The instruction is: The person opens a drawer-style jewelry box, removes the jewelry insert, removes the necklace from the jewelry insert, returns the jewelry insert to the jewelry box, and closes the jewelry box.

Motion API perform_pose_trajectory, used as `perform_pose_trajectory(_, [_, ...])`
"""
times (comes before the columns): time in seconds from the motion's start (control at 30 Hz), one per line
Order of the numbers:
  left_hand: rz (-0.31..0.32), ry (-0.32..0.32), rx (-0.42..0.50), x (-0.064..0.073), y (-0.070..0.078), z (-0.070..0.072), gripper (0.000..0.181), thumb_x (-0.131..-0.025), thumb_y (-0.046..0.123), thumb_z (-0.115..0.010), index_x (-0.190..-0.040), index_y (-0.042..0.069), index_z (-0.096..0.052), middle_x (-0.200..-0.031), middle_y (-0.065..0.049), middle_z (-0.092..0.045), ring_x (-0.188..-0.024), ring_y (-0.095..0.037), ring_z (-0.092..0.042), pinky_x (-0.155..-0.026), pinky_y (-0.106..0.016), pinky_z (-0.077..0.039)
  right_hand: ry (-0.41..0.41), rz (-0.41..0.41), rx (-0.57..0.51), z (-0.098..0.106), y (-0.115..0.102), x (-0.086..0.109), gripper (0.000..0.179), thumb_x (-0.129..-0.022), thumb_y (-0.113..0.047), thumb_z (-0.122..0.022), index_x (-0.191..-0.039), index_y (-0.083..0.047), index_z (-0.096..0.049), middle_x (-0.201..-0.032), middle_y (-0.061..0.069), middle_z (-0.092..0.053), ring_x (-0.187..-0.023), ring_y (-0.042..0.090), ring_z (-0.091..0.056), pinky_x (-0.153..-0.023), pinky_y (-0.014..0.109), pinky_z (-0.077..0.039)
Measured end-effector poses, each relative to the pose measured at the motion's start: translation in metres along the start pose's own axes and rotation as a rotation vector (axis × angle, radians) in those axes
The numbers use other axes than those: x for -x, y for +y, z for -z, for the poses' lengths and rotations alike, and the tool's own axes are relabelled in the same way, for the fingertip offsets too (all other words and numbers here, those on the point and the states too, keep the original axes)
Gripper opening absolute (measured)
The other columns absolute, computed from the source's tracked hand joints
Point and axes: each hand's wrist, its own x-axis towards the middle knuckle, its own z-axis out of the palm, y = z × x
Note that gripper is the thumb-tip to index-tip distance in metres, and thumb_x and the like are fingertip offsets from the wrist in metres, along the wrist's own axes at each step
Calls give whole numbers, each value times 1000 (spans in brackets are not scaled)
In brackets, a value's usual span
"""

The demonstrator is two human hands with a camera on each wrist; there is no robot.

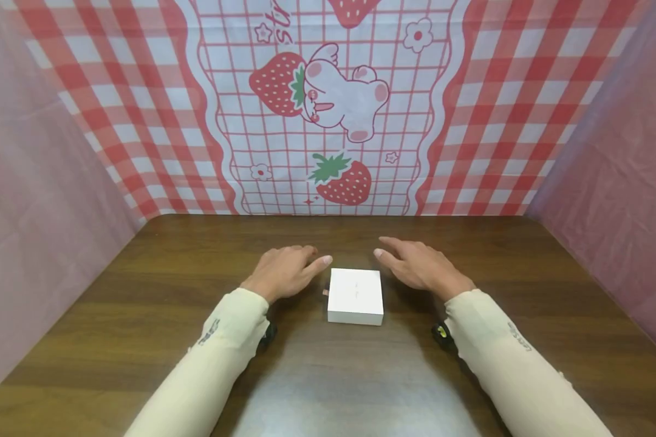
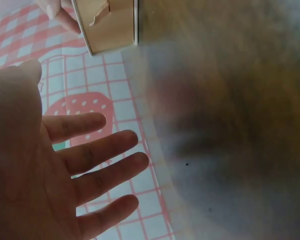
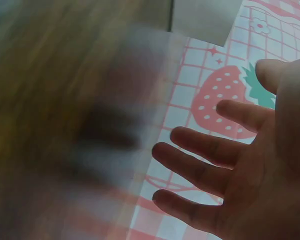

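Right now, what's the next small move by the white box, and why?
Probably bring the left hand and right hand inward to the sides of the white box: both hold nothing, one is on either side, neither touches it, and it lies on the table.

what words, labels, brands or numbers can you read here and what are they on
"str", sideways, cut off by the picture's top edge: strawberry cloth
White box: faint print on top, too small to read
Left sleeve and right sleeve: dark lettering, too small to read
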Motion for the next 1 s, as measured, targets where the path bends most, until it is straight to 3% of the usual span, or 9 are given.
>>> perform_pose_trajectory(0.4, [-23, 29, -15, 9, 8, -4, 64, -103, 61, -34, -128, 11, -67, -120, -8, -68, -110, -25, -64, -92, -46, -50, -72, -29, -12, 1, -10, 7, 68, -100, -62, -42, -146, -12, -51, -142, 14, -55, -129, 36, -51, -104, 64, -37])
perform_pose_trajectory(0.87, [-18, 20, -9, 14, 16, -9, 60, -103, 59, -37, -125, 13, -68, -117, -4, -70, -106, -22, -65, -90, -45, -51, -46, 13, -15, -6, -12, 11, 65, -100, -60, -44, -140, -11, -58, -135, 10, -62, -123, 31, -57, -101, 59, -42])
perform_pose_trajectory(1.0, [-1, 44, 10, 14, 18, -11, 59, -103, 59, -37, -123, 14, -70, -114, -2, -71, -104, -21, -66, -87, -45, -52, -31, 45, 10, -7, -14, 10, 61, -101, -58, -44, -137, -12, -61, -130, 8, -65, -120, 29, -59, -99, 57, -44])
